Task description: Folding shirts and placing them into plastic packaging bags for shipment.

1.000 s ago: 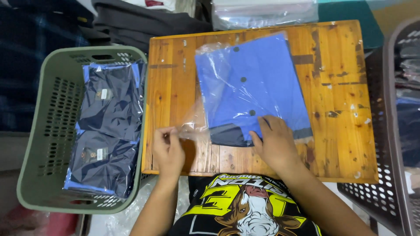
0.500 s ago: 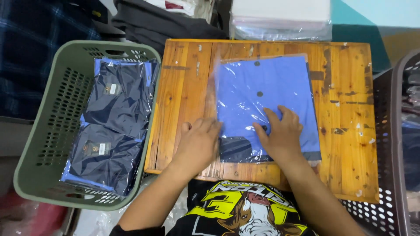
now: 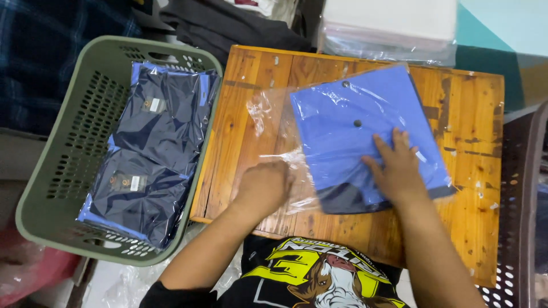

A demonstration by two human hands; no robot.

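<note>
A folded blue shirt (image 3: 357, 134) lies in a clear plastic bag (image 3: 274, 128) on the wooden table (image 3: 474, 114). The bag's loose open end spreads to the left of the shirt. My left hand (image 3: 264, 188) is curled on that loose plastic near the table's front edge. My right hand (image 3: 398, 170) lies flat with its fingers spread on the lower right part of the shirt and presses it down. A darker fabric edge (image 3: 342, 201) shows at the shirt's near side.
A green perforated basket (image 3: 51, 165) stands left of the table with bagged dark navy shirts (image 3: 151, 154) in it. A dark basket (image 3: 522, 228) is at the right edge. Bagged white goods (image 3: 394, 28) and dark clothes (image 3: 228, 25) lie behind the table.
The bagged shirt has turned and shifted to the right. My left hand went from the bag's flap to the loose plastic beside the shirt. My right hand stayed on the shirt.
</note>
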